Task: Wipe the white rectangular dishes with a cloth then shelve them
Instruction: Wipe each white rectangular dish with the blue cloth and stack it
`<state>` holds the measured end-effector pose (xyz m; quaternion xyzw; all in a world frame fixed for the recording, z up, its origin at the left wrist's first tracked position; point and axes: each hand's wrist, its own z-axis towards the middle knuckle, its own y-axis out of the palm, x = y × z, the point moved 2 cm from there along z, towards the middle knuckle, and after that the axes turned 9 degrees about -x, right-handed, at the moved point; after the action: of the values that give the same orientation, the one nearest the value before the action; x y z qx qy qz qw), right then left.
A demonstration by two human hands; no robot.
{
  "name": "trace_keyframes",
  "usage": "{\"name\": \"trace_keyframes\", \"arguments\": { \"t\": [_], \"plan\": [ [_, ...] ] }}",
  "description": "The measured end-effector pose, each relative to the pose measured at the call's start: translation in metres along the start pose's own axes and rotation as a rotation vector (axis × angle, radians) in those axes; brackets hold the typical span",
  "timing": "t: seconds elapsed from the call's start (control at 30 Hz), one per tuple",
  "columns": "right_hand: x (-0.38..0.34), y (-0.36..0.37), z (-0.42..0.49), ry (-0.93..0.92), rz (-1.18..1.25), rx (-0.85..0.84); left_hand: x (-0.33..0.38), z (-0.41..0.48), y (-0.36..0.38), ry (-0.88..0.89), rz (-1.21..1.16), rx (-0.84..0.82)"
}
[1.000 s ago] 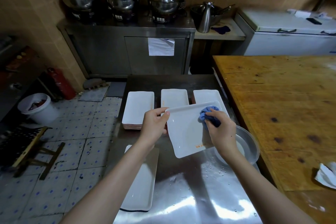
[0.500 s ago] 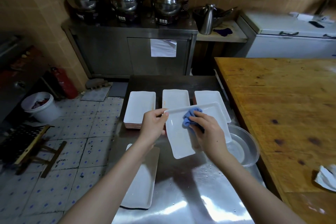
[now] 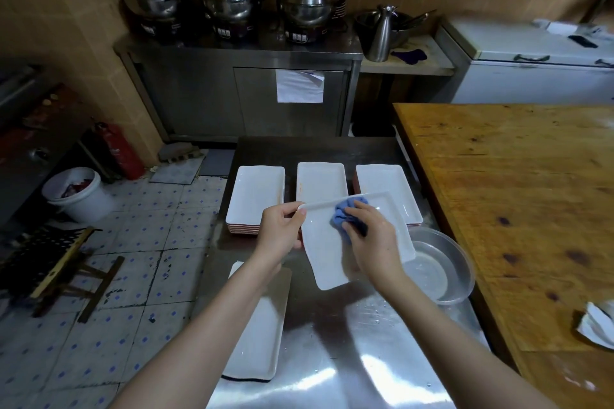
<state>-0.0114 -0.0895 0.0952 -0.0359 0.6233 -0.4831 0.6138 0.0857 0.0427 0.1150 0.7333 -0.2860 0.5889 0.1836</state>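
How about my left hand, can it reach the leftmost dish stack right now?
Probably not yet: the left hand grips the dish the right hand wipes with the blue cloth. The leftmost stack lies just beyond, nothing between, so letting go would free it.

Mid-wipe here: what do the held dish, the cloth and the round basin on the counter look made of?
Held dish: glossy white glazed ceramic, or possibly melamine; smooth with a soft sheen.
Cloth: soft blue fabric, matte, crumpled into folds.
Basin: probably clear plastic; the counter shows through its wall.
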Motion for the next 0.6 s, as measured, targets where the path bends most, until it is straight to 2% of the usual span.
{"name": "trace_keyframes", "arguments": {
  "t": [0.13,0.2,0.37,0.6],
  "plan": [
    [-0.030,0.019,-0.006,-0.269,-0.085,-0.050,-0.002,0.005,0.000,-0.018,-0.004,0.022],
    [-0.027,0.023,-0.005,-0.302,-0.119,-0.083,-0.002,0.007,0.000,-0.030,-0.003,0.024],
    [-0.003,0.010,0.006,-0.240,-0.176,-0.084,0.000,0.006,0.004,-0.011,-0.017,0.000],
    [0.044,-0.029,0.022,0.032,-0.128,0.044,0.001,0.004,-0.004,0.015,-0.045,-0.022]
  ]
}}
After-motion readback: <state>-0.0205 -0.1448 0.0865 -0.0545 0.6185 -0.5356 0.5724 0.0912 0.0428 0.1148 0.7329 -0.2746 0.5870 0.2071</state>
